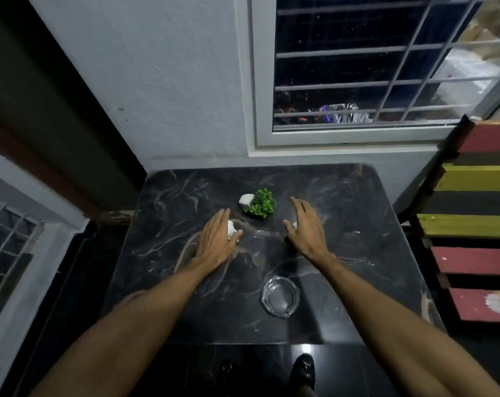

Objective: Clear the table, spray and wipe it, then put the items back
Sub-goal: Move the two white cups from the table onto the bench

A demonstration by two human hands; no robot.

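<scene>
Head view: a dark marble table carries a toppled potted plant near its middle and a glass ashtray toward the front edge. The left hand curls around a small white object. The right hand covers a second white piece, and I cannot tell its grip. No spray or cloth is in sight, so clearing looks unfinished.

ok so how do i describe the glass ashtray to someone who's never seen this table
Find the dark marble table below the barred window. On its near half, close to the person's right forearm, sits the glass ashtray. It is the only clear, see-through item; the green plant in its white pot lies farther back.
</scene>
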